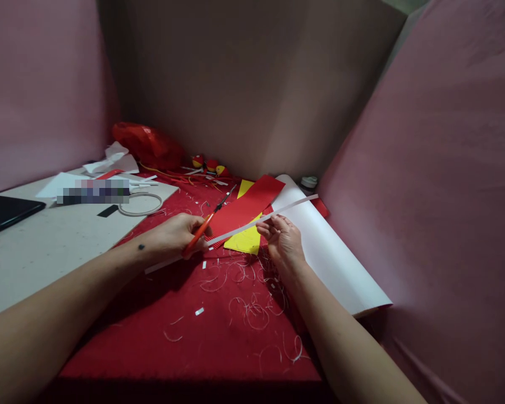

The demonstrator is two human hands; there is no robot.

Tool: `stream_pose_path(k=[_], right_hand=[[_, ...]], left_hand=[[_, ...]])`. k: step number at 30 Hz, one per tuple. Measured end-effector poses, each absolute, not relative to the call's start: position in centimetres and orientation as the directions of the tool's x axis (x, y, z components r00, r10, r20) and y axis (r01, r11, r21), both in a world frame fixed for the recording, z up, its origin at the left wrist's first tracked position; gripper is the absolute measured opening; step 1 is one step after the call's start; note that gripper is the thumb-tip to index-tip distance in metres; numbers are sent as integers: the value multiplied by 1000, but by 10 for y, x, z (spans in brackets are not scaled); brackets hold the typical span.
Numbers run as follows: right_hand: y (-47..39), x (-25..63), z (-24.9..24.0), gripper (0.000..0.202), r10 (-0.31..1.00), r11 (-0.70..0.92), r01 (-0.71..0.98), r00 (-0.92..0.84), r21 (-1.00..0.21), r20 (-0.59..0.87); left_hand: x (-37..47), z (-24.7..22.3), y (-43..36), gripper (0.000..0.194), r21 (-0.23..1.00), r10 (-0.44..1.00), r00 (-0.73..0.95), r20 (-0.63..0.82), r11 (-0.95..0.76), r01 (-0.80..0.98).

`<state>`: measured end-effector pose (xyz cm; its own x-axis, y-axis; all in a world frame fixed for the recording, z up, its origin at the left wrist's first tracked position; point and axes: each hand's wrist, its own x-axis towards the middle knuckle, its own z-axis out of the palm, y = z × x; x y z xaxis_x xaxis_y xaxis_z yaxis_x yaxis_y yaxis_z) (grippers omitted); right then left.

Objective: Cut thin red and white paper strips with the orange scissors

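Note:
My left hand [179, 235] is closed around the orange handles of a pair of scissors [201, 230], whose dark blades point up and away to the right. A long narrow white strip [295, 206] slants up rightward from the fingers of that hand; another length of white strip [162, 265] shows below the wrist. Curled fingers of my right hand [283, 238] pinch the strip near its middle, with its far end sticking out beyond them. Under the strip lie a red ribbed sheet [248, 202] and yellow sheets [244, 240].
Thread curls and white snippets litter the red cloth [151, 336]. A large white sheet [332, 252] lies at right, a pale board [25, 269] at left with a dark flat device [10, 213] and cable loop [141, 204]. Behind are a red bag [147, 146] and small red-yellow balls [211, 165].

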<state>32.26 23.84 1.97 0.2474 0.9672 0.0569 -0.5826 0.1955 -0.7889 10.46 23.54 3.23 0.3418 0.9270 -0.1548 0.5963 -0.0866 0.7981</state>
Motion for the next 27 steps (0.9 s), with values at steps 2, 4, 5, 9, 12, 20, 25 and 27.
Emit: stream_pose_path(k=[2,4,5,9,12,20,25,27], right_hand=[[238,323,20,12,968,188,-583,244,-790,51],[238,323,20,12,969,187,-581,242,-792,51],[238,323,19,11,969,186,-581,241,-792,51],[238,322,19,10,972,186,-573,224,-798,66],[236,320,20,11,979,177,-562,186,-808,85],[228,315,23,17,984,161,-576,153,-801,88],[227,311,23,20,983,175,-573,150,-801,107],[226,310,25,20,983,176,-581,154,-794,105]], left_hand=[[103,31,236,15,782,917,370,-152,-117,612],[102,31,236,14,758,913,383,-138,-152,635],[101,31,236,14,730,919,376,-115,-178,659],[98,35,235,15,468,967,246,63,-246,849],[99,40,229,22,388,959,235,161,-280,878],[136,54,199,27,320,862,506,-10,-477,819],[149,62,198,27,82,905,424,-45,-419,904],[149,64,198,27,41,904,422,-64,-420,907]])
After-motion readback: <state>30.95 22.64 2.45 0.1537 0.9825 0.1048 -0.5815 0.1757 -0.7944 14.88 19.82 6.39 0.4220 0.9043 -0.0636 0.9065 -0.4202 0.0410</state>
